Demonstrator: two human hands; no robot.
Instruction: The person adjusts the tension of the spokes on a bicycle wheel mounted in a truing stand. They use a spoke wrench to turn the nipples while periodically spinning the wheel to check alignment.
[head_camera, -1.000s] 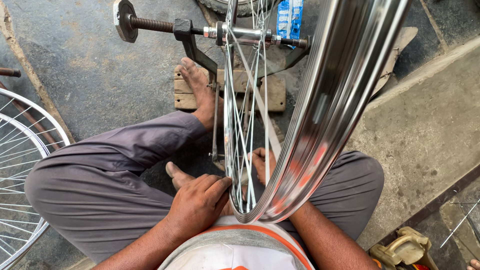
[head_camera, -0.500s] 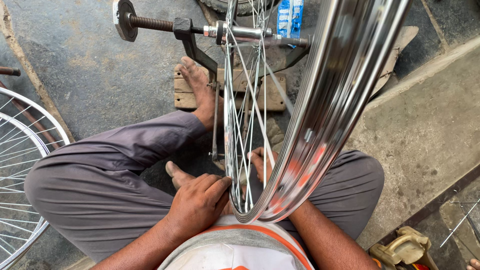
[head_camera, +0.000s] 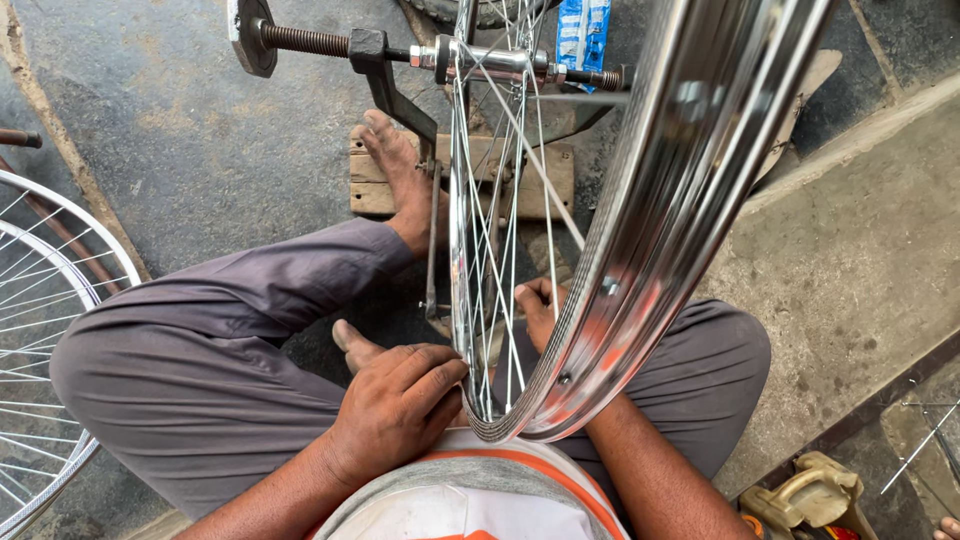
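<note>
Chrome wheel rim (head_camera: 660, 250) stands upright on a truing stand (head_camera: 385, 65), over the lap. Left hand (head_camera: 395, 410) curled against the rim's edge — fingers on it. Right hand (head_camera: 540, 305) reaches among the spokes (head_camera: 490, 250) — grip cannot be told.

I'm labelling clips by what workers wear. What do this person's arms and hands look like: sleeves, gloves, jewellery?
Both the left hand and the right hand are bare, with no gloves. No rings or watch show, though the wheel rim hides part of the right hand. The forearms are bare too, with no sleeves in view. Short nails; no tattoos or markings visible.
</note>
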